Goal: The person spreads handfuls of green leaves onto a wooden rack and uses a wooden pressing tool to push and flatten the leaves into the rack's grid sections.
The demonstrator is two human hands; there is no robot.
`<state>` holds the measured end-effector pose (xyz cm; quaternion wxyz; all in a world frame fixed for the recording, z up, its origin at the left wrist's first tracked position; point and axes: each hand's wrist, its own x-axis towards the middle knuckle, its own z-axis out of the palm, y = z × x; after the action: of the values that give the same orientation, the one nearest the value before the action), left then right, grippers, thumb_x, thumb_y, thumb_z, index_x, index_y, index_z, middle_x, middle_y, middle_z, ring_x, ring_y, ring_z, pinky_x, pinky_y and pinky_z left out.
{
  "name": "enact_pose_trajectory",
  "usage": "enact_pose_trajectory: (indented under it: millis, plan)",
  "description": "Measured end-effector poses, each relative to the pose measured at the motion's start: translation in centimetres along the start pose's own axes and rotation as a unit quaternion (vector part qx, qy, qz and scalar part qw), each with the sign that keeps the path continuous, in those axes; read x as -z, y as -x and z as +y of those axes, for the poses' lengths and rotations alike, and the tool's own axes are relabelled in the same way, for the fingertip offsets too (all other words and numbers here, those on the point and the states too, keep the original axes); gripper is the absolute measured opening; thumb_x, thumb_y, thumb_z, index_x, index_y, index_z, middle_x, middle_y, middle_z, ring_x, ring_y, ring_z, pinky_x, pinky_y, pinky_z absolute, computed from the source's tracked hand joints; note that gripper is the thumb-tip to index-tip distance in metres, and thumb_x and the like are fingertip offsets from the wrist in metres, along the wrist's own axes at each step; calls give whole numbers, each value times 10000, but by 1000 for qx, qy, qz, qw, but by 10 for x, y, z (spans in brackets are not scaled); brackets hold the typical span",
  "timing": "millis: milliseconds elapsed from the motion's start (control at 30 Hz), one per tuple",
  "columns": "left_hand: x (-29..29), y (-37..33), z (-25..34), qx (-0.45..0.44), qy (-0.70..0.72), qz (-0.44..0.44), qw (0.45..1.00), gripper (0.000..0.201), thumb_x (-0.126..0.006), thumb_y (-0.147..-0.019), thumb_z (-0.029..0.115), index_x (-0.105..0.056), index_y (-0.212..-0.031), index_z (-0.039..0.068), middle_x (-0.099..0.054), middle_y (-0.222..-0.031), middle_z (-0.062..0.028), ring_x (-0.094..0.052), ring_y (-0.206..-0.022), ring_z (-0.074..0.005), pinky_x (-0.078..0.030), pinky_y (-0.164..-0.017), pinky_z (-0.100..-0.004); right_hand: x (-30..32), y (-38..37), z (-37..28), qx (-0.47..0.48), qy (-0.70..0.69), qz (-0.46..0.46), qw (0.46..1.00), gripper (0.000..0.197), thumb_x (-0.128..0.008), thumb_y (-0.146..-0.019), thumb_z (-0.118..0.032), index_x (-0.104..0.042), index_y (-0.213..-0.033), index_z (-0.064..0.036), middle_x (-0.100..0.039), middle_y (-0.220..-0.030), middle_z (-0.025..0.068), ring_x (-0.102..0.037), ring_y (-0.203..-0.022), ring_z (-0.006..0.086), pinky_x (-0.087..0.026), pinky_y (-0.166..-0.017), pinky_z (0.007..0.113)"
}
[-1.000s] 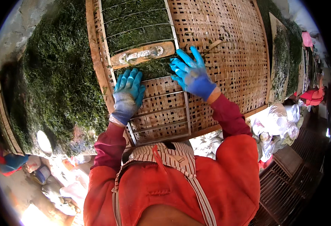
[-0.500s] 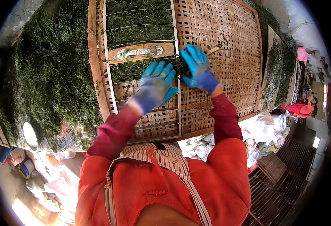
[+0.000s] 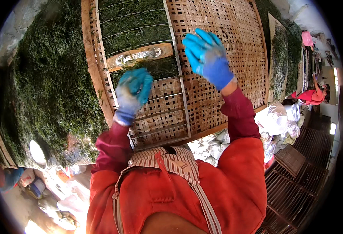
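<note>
A metal frame (image 3: 181, 84) with thin crossbars lies over a woven bamboo mat (image 3: 233, 50). Dark green, wet seaweed-like strands (image 3: 136, 29) fill the frame's far sections; in its near ones the bare weave shows. Slantwise across the frame rests a wooden block with a metal handle (image 3: 138, 55), touched by neither hand. Just nearer than the block, my left hand (image 3: 134, 87) is closed above the frame's left side, fingers curled; what they hold, if anything, is hidden. My right hand (image 3: 206, 58) is open over the mat, right of the frame. Both wear blue gloves.
A large heap of green strands (image 3: 54, 78) covers the surface at left, with a white bowl (image 3: 37, 152) at its near edge. Another strand-covered board (image 3: 279, 58) stands at right. White sacks (image 3: 276, 119) and dark slatted racks (image 3: 296, 187) are beyond; a person in red (image 3: 311, 95) is farther off.
My left hand has drawn left and nearer me, its fingers curling from outstretched. My right hand has moved slightly away from the frame, farther up the mat. The view has shifted a little.
</note>
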<state>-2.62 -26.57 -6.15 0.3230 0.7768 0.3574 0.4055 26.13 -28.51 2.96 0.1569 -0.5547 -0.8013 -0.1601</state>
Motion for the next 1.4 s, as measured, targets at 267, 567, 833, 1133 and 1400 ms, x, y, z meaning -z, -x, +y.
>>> enact_pose_trajectory:
  millis: [267,567,833,1133,1400]
  plan:
    - [12,15,-8,-61,-87,-126,986,501,-718,-949,325,-647,-1359,46,-626,-1419,-192,-557,-1368,-367,-401,-1193,-486,-45,44,-46,46,-74,-172,981,415,-701,-918,-188,-686,-1323,-101,-537,-1535,105,-446,-1463,313,-285,-1263,525]
    - [46,48,-10,-5,-384,-76,920,529,-631,-983,352,-580,-1441,92,-552,-1515,-130,-453,-1450,-372,-275,-1236,-542,-97,36,-123,22,-176,-15,984,411,-674,-947,-243,-677,-1318,-66,-534,-1534,103,-414,-1480,338,-356,-1216,521]
    - [58,48,-20,-10,-457,-95,884,461,-621,-979,370,-638,-1383,150,-587,-1482,-81,-482,-1425,-360,-243,-1244,-565,-71,76,-68,-19,-32,-61,997,353,-645,-962,-313,-744,-1228,-103,-580,-1498,86,-426,-1481,307,-182,-1279,585]
    - [74,-46,-17,-73,-313,17,947,433,-701,-958,222,-640,-1361,76,-636,-1414,-157,-490,-1412,-435,-358,-1205,-530,-71,74,-59,-31,85,-227,970,441,-563,-1031,-306,-619,-1427,-123,-537,-1546,86,-316,-1545,272,-82,-1305,574]
    - [56,-58,1,-147,-388,41,909,131,-727,-850,132,-746,-978,112,-627,-1403,-84,-478,-1421,-388,-356,-1195,-564,-39,54,-17,-183,-336,102,918,270,-656,-955,-51,-731,-1210,-4,-690,-1323,186,-637,-1261,324,-483,-1109,394]
